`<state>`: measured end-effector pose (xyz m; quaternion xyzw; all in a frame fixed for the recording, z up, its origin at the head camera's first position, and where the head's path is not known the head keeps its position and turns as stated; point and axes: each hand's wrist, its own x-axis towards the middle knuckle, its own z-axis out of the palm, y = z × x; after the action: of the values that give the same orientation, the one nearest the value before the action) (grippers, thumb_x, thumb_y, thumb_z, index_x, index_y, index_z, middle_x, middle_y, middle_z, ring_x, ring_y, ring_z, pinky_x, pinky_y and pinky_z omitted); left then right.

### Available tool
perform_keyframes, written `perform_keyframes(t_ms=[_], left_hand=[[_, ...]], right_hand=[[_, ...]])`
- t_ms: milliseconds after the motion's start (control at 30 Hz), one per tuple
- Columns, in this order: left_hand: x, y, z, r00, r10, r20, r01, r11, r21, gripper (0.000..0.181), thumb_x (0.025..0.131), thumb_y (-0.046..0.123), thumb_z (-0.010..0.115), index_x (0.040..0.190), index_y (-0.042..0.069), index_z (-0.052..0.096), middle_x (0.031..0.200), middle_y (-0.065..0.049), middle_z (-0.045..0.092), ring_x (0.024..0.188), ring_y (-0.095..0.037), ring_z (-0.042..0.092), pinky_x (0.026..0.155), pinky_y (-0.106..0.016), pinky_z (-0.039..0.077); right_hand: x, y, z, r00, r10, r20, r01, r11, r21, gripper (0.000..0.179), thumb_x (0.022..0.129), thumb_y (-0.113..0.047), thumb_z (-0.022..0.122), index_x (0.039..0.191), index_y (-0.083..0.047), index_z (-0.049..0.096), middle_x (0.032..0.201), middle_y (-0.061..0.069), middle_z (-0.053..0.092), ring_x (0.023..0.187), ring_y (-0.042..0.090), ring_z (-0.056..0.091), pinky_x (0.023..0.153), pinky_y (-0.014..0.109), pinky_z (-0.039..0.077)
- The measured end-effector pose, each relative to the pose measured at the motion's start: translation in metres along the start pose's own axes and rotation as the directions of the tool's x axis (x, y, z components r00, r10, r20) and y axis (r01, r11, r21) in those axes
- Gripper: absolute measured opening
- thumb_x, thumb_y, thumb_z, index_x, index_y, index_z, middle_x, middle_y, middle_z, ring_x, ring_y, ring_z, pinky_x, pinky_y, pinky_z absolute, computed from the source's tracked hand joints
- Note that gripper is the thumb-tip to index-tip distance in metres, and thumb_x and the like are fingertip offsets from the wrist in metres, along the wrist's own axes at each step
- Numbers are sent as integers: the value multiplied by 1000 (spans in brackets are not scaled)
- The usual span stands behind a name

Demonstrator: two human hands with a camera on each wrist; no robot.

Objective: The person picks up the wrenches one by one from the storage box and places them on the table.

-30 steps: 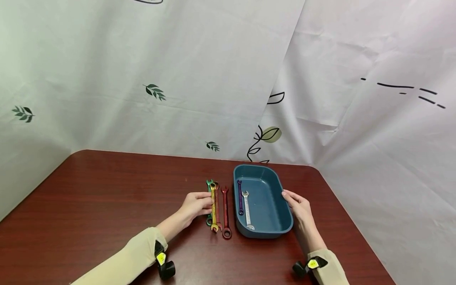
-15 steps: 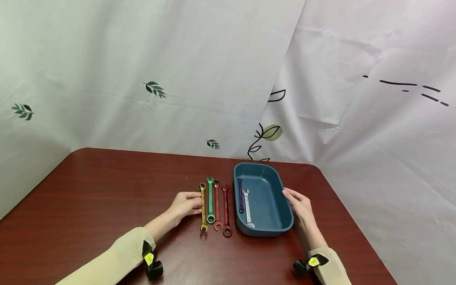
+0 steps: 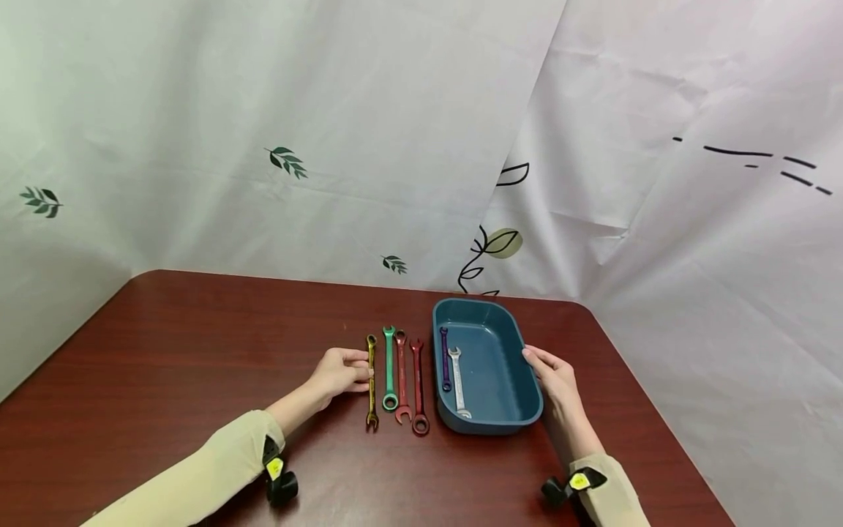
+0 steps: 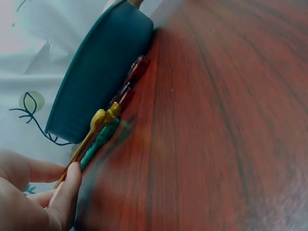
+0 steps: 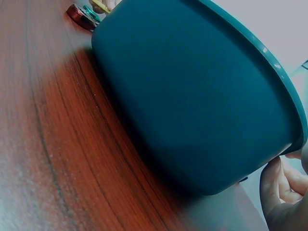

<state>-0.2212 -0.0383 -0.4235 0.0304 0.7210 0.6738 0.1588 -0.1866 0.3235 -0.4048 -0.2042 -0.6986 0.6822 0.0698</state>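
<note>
In the head view my left hand [image 3: 334,375] pinches a yellow combination wrench [image 3: 372,401] between thumb and fingers, at the left end of a row of wrenches. The left wrist view shows its yellow end [image 4: 105,118] raised above the green wrench [image 4: 102,138]. Beside it on the table lie a green wrench [image 3: 389,369] and two red wrenches, one lighter [image 3: 401,377] and one darker [image 3: 418,380]. My right hand [image 3: 558,384] grips the right rim of a blue plastic basin [image 3: 490,428], which holds a purple wrench [image 3: 445,360] and a silver wrench [image 3: 458,386] along its left side.
The dark red wooden table [image 3: 217,344] has rounded far corners. A pale curtain [image 3: 369,146] with leaf prints hangs right behind its far edge. Straps with small black cameras sit on both wrists, the left camera [image 3: 283,489] low over the table.
My left hand has carried the yellow wrench leftward from over the green and red wrenches, leaving the green one uncovered, and turned it slightly. My right hand stays at the basin's rim.
</note>
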Motion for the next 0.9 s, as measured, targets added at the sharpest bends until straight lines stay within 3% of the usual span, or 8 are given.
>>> perform_keyframes(t_ms=[233, 500, 733, 900], left_hand=[[4, -1, -1, 999, -20, -36, 23, 996, 83, 39, 86, -9, 61, 124, -15, 54, 106, -27, 66, 82, -19, 70, 69, -32, 62], [3, -1, 1, 999, 3, -53, 5, 989, 148, 37, 86, -8, 61, 122, -15, 56, 101, -24, 69, 79, -17, 71, 66, -31, 62], [2, -1, 2, 997, 9, -73, 4, 984, 180, 36, 86, -7, 62, 121, -15, 57, 96, -22, 70, 69, -15, 70, 62, -30, 62], [2, 0, 3, 994, 38, -100, -14, 973, 231, 32, 85, -6, 63, 116, -13, 61, 87, -18, 72, 58, -11, 67, 57, -27, 60]], right_hand=[[1, -1, -1, 1000, 5, 7, -5, 1000, -20, 48, 89, -26, 70, 128, -1, 60, 81, -11, 69, 72, 5, 68, 67, 20, 58], [2, 0, -2, 1000, 6, 13, -6, 999, 38, 28, 88, -22, 70, 113, -10, 69, 81, -10, 71, 73, 6, 68, 68, 20, 58], [2, 0, -2, 1000, 21, 17, -21, 1000, 12, 51, 88, -28, 70, 130, -1, 58, 83, -11, 70, 73, 5, 68, 69, 20, 58], [2, -1, -2, 1000, 21, 18, -21, 1000, -1, 56, 88, -29, 70, 133, 1, 55, 83, -11, 70, 73, 4, 68, 68, 19, 58]])
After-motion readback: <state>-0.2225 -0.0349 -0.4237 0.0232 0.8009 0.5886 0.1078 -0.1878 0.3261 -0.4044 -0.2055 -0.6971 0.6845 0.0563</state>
